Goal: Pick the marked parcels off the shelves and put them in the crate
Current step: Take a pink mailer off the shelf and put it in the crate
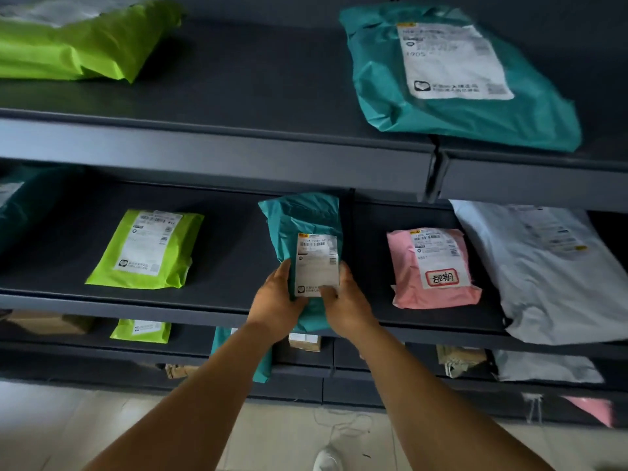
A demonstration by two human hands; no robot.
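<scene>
A small teal parcel (302, 219) with a white shipping label is tilted up at the front of the middle shelf (238, 253). My left hand (275, 300) grips its lower left edge, and my right hand (346, 300) grips its lower right edge with the thumb on the label. To the right lies a pink parcel (404, 270) whose label bears a red-framed handwritten mark. No crate is in view.
On the middle shelf lie a lime green parcel (108, 263) at left and a large white parcel (550, 283) at right. The top shelf holds a big teal parcel (380, 90) and a lime green one (78, 49). Lower shelves hold boxes and more bags. Tiled floor lies below.
</scene>
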